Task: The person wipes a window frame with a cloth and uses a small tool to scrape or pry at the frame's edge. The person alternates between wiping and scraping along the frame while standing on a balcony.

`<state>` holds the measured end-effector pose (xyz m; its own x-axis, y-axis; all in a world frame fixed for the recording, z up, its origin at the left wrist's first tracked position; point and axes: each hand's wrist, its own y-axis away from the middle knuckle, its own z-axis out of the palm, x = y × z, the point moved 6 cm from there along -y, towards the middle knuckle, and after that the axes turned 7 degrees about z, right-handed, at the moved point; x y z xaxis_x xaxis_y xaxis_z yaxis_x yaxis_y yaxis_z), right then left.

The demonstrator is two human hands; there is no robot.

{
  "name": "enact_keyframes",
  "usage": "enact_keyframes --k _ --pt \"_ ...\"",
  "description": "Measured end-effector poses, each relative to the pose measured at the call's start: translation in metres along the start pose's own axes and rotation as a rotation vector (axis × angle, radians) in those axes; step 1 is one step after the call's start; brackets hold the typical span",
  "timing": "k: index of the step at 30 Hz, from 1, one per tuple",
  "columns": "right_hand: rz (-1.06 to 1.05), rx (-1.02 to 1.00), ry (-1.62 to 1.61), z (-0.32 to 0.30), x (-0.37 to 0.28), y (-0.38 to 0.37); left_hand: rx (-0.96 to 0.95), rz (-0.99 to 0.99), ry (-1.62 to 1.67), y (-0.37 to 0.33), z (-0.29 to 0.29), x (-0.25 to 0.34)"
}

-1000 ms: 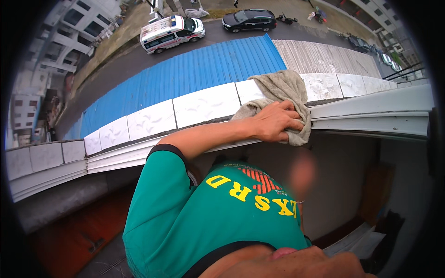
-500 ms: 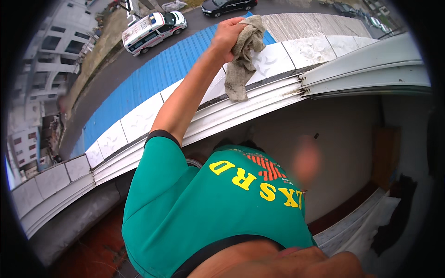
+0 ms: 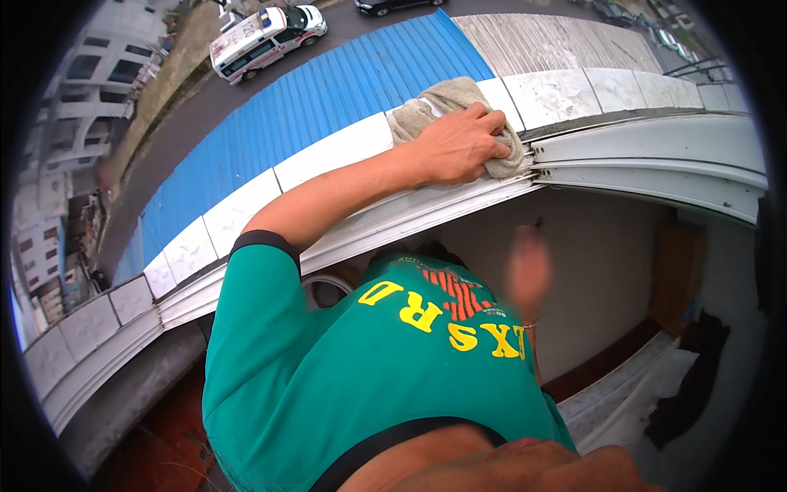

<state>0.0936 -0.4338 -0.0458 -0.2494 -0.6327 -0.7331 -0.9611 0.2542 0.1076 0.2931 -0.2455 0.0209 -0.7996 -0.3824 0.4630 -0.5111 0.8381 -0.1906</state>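
My left hand (image 3: 461,146) presses a grey-beige cloth (image 3: 455,92) down near the white sliding-window track (image 3: 393,221), beside the end of a white sash frame (image 3: 639,152). The fingers are bent over the bunched cloth, which spreads across the track and part of the tiled outer ledge (image 3: 328,160). Lower on the right, inside the room, my right hand (image 3: 529,275) shows only as a smeared shape with a thin band at its wrist. A small dark tip stands out above it. Its fingers cannot be made out.
Beyond the ledge lies a blue corrugated roof (image 3: 311,98), joined to a grey-white one (image 3: 549,45). A white van (image 3: 266,39) and a dark car (image 3: 398,5) stand on the road far below. Inside are a pale wall (image 3: 607,287) and a brown wooden piece (image 3: 679,262).
My left hand has drawn the cloth back from beyond the ledge. The hanging cloth now lies bunched against the track by the sash end, and my elbow is more bent.
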Motion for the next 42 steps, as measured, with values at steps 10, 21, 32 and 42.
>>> enact_keyframes --k 10,21,32,42 --pt "0.005 0.072 -0.067 -0.007 -0.025 -0.003 0.411 -0.226 0.076 -0.032 0.013 -0.018" --pt "-0.028 0.001 -0.120 0.011 0.020 0.014 0.710 0.514 0.629 -0.017 -0.096 0.068" --pt "0.050 -0.002 -0.314 -0.006 -0.018 0.014 0.302 0.231 0.303 -0.014 0.017 0.053" --pt "-0.020 -0.186 -0.430 -0.044 -0.090 -0.010 0.266 0.123 0.267 -0.004 0.001 0.061"
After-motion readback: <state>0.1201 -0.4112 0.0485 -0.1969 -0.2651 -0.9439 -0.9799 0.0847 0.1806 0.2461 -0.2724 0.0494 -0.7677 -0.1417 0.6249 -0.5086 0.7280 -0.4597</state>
